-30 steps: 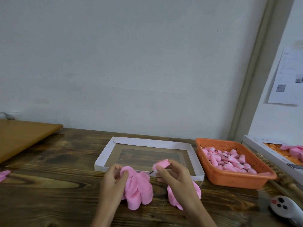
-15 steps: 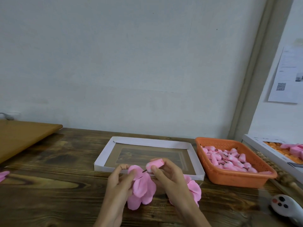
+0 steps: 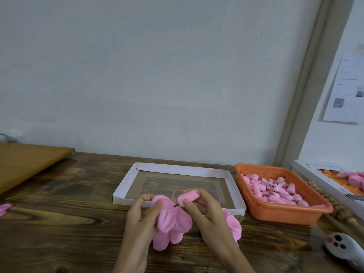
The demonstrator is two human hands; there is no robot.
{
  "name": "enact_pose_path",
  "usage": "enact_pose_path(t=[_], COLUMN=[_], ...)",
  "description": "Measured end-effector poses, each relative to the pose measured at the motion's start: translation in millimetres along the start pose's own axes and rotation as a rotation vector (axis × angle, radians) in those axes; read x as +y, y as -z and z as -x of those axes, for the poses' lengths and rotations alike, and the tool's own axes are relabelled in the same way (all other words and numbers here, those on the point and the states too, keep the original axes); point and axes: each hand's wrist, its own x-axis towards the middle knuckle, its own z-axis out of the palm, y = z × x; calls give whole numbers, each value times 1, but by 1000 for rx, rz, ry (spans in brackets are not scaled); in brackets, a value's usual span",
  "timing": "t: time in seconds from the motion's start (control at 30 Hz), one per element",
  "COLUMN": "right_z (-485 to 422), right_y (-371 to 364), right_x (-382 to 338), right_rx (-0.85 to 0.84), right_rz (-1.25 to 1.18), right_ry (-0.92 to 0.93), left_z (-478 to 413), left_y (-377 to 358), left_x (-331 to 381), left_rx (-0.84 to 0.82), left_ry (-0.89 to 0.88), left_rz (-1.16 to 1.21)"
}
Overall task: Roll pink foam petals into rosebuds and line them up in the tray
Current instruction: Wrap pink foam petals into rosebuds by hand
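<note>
My left hand holds a bunch of flat pink foam petals just above the wooden table, thumb and fingers curled round its top. My right hand pinches a small rolled pink bud whose dark stem tip touches the middle of the petals. Both hands are in front of the white-rimmed cardboard tray, which holds nothing. More pink petals lie on the table under my right wrist.
An orange plastic basket full of rolled pink buds stands right of the tray. A white box with orange and pink pieces sits at far right. A white device lies at the lower right. A tan board is at left.
My right hand has brought the rolled bud left and down until its stem meets the petals. My left hand has lifted the petals slightly and gathered them closer.
</note>
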Motion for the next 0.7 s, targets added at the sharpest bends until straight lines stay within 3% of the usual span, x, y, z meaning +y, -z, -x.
enact_pose_path(t=[0.7], right_z=[1], right_y=[-1], right_x=[-1], right_rx=[5], right_rz=[50], right_ry=[9], left_z=[-5], left_y=[11], left_x=[-15], left_rx=[-119], left_ry=[22], left_rz=[194])
